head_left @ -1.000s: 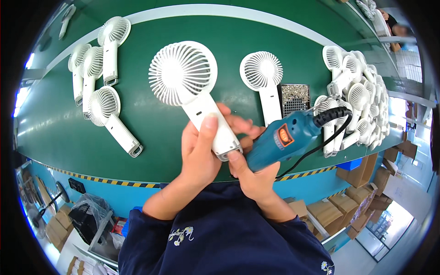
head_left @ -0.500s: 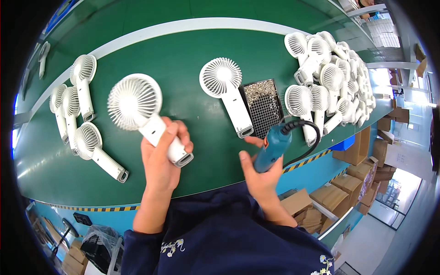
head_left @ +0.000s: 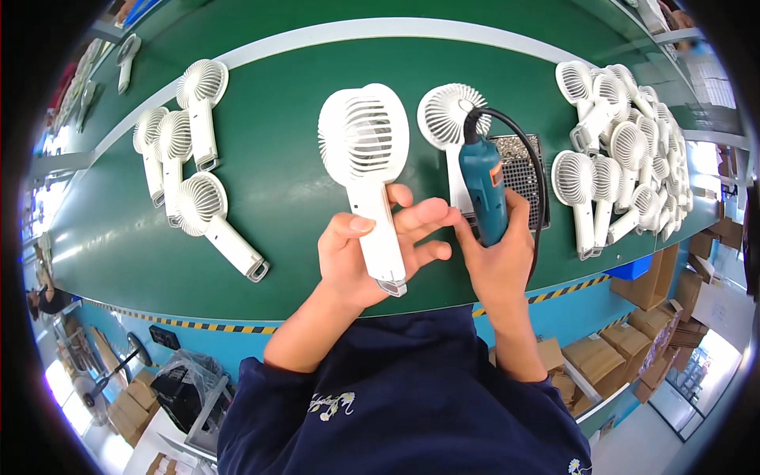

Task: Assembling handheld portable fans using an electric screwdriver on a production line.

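Note:
My left hand [head_left: 346,261] holds a white handheld fan [head_left: 375,226] by its handle, the round grille tipped up and away from me. Its thumb lies on the handle, while several fingers reach out to the right past it. Gripped in my right hand [head_left: 504,257] is a teal electric screwdriver [head_left: 483,180], its corded end pointing up; its tip is hidden. The fingertips of both hands meet or nearly meet. Behind the screwdriver lies another white fan [head_left: 445,119], partly covered by it. A black tray [head_left: 518,146] with a grid and small metallic pieces sits to the right, partly hidden.
Several white fans [head_left: 204,204] lie at the left of the green table [head_left: 277,158]. A large heap of fans [head_left: 629,146] covers its right side. The screwdriver's black cable [head_left: 538,170] loops over the tray. Cardboard boxes [head_left: 598,356] stand below the striped front edge.
The fan in my left hand has moved right and turned, and that hand's fingers have loosened outward. The screwdriver is more upright and closer to the fan. The whole view has shifted.

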{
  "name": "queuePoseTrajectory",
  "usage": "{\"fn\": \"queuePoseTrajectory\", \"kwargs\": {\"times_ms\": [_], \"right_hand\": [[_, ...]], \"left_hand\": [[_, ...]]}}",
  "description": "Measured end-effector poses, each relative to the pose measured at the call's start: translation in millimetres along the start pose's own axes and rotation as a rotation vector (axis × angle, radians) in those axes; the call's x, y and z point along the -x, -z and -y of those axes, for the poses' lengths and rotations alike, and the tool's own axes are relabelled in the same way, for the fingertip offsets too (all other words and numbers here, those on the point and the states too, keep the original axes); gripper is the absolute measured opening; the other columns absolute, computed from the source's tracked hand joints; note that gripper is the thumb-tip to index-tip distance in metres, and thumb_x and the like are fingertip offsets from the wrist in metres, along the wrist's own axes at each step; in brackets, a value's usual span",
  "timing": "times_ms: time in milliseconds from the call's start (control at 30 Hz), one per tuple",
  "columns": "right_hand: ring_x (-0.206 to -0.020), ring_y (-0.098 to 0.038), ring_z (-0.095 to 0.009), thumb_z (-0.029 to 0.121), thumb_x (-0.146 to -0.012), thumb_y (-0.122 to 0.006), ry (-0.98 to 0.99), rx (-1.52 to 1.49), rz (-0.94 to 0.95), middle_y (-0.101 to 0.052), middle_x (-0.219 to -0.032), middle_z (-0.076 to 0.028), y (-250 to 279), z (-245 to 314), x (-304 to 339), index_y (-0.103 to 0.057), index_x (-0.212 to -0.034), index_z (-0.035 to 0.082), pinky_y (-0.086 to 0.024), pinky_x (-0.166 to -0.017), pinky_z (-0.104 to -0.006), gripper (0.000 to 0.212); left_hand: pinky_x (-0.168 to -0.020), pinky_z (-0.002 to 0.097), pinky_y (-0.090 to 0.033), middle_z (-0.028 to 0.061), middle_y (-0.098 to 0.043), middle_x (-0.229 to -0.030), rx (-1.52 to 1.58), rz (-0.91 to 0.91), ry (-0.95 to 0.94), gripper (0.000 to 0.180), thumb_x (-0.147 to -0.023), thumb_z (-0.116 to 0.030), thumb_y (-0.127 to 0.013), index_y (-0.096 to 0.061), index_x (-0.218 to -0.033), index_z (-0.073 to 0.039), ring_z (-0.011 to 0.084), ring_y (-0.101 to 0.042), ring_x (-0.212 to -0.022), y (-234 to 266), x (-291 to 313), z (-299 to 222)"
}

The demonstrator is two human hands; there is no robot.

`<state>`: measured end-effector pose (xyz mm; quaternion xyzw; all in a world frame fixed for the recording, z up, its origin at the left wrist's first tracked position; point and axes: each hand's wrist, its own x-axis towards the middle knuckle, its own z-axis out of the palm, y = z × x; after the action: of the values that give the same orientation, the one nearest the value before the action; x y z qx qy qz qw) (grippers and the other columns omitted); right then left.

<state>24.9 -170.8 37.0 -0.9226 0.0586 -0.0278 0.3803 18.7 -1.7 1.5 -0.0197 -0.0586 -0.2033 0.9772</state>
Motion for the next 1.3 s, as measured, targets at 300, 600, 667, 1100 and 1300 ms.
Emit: {"fn": "queuePoseTrajectory", "kwargs": {"times_ms": [300, 600, 667, 1100, 1300], "right_hand": [[-0.054, -0.052, -0.007, -0.007, -0.069, -0.072, -0.127, -0.919, 0.176, -0.062, -0.099, -0.019, 14, 36, 34, -0.043, -0.111, 0.002, -0.041, -0.045, -0.0190, 0.051], [-0.089, -0.063, -0.019, -0.007, -0.075, -0.072, 0.208, -0.631, 0.368, -0.058, -0.114, -0.018, 2, 42, 36, -0.033, -0.117, 0.004, -0.050, -0.066, -0.0261, 0.059], [-0.090, -0.064, -0.020, -0.009, -0.075, -0.071, 0.327, -0.611, 0.446, -0.057, -0.115, -0.019, 5, 38, 31, -0.027, -0.118, 0.006, -0.051, -0.071, -0.0283, 0.063], [-0.093, -0.066, -0.022, -0.001, -0.072, -0.079, 0.318, -0.773, 0.343, -0.059, -0.103, -0.017, -1, 42, 35, -0.030, -0.105, 0.007, -0.055, -0.075, -0.0289, 0.059], [-0.077, -0.062, -0.015, 0.000, -0.071, -0.081, 0.353, -0.727, 0.256, -0.061, -0.103, -0.015, -9, 43, 39, -0.034, -0.103, 0.006, -0.051, -0.062, -0.0236, 0.057]], "left_hand": [[-0.113, 0.0514, -0.019, 0.0164, -0.047, -0.140, -0.137, 0.108, -0.151, 0.035, -0.087, -0.029, -0.050, -0.053, -0.117, -0.010, 0.0373, -0.021, -0.141, -8, -5, 1], [-0.102, 0.0485, -0.038, 0.0136, -0.058, -0.106, -0.685, -0.105, -0.299, 0.056, -0.070, -0.009, -0.077, -0.048, -0.118, -0.004, 0.0301, -0.050, -0.113, -19, 11, 1], [-0.096, 0.0460, -0.042, 0.0119, -0.059, -0.104, -0.643, -0.020, -0.323, 0.050, -0.067, -0.005, -0.078, -0.051, -0.110, -0.005, 0.0272, -0.052, -0.108, -7, 17, -2], [-0.071, 0.0316, -0.038, 0.0072, -0.066, -0.089, -0.961, 0.021, -0.449, 0.042, -0.067, -0.019, -0.084, -0.057, -0.098, -0.011, 0.0165, -0.051, -0.078, -10, 19, -9], [-0.069, 0.0310, -0.037, 0.0076, -0.064, -0.089, -0.889, -0.012, -0.440, 0.039, -0.068, -0.017, -0.081, -0.055, -0.097, -0.010, 0.0154, -0.049, -0.077, -15, 16, -6]]}}
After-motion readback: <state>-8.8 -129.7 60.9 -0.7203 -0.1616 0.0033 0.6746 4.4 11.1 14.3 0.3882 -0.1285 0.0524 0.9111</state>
